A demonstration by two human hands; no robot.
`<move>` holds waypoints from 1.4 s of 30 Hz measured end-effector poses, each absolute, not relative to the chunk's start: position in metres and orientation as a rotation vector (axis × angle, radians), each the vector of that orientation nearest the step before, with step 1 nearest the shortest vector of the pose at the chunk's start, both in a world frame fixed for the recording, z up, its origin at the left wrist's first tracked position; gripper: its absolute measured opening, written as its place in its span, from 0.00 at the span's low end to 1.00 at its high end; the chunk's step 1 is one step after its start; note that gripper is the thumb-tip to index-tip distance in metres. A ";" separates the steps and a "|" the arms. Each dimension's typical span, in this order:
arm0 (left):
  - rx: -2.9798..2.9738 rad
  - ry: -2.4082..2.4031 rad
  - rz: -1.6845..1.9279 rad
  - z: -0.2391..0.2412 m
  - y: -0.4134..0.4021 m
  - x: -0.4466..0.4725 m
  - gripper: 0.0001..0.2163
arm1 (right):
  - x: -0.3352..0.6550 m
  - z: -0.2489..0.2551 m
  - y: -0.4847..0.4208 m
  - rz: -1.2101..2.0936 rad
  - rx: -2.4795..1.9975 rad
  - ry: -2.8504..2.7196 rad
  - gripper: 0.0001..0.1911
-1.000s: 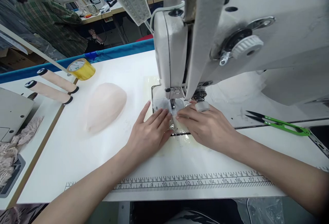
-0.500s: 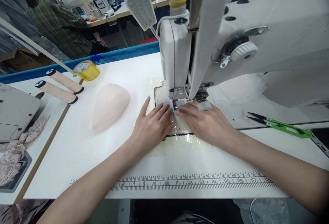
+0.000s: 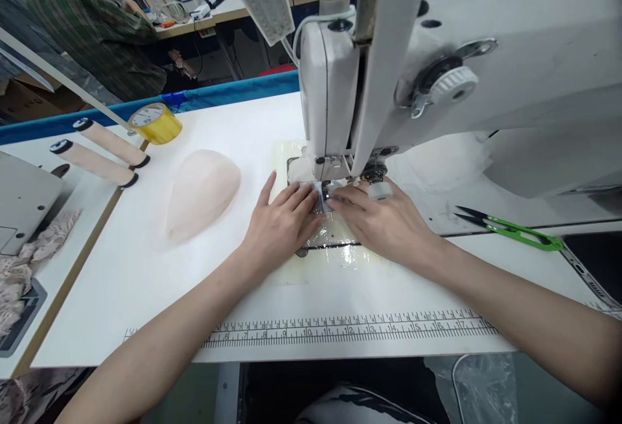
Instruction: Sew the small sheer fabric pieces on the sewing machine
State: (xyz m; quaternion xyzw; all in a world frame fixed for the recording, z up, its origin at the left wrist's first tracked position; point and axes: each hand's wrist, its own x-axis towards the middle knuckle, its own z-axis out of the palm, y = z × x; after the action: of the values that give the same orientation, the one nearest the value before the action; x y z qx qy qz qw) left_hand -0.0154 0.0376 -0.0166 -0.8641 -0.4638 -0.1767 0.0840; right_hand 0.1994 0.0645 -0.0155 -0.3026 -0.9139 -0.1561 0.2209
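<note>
A white sewing machine (image 3: pixel 324 93) stands over the table, its presser foot (image 3: pixel 326 192) lowered close to the plate. To the left of the foot, my left hand (image 3: pixel 279 222) lies flat, fingers stretched out and thumb apart. My right hand (image 3: pixel 389 220) rests on the other side, its fingers extended and their tips beside the foot. A small pale piece (image 3: pixel 317 196) shows between the fingertips; its kind is hard to make out. Clear shiny film covers the needle plate (image 3: pixel 333 235). Left of my hands lies a pale pink moulded cup (image 3: pixel 204 194).
Green thread snips (image 3: pixel 519 231) lie at the right beside a dark phone-like object (image 3: pixel 595 262). A yellow tape roll (image 3: pixel 156 124), two thread spools (image 3: pixel 94 162) and gathered lace (image 3: pixel 39 242) are at the left. A printed ruler (image 3: pixel 335 332) runs along the front edge. A co-worker (image 3: pixel 92 41) sits beyond.
The whole view has shifted slightly, so things appear higher and farther left. Both my hands stay beside the presser foot with nearly the same pose.
</note>
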 end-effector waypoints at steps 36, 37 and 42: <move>-2.654 -2.040 -0.955 0.012 0.007 -0.010 0.07 | 0.201 0.005 0.054 0.908 -1.091 -2.359 0.18; -2.712 -2.115 -1.111 0.014 0.008 -0.010 0.07 | 0.201 0.006 0.053 1.051 -1.091 -2.322 0.15; -2.818 -2.702 -1.829 0.020 0.017 -0.013 0.07 | 0.202 0.009 0.053 1.631 -1.118 -2.072 0.10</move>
State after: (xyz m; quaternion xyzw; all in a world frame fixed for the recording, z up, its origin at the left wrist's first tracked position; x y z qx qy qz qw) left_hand -0.0131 0.0173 0.0199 -0.5450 -0.5226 -0.3538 -0.5521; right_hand 0.2021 0.0527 0.0088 -0.3867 -0.7164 0.5640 0.1384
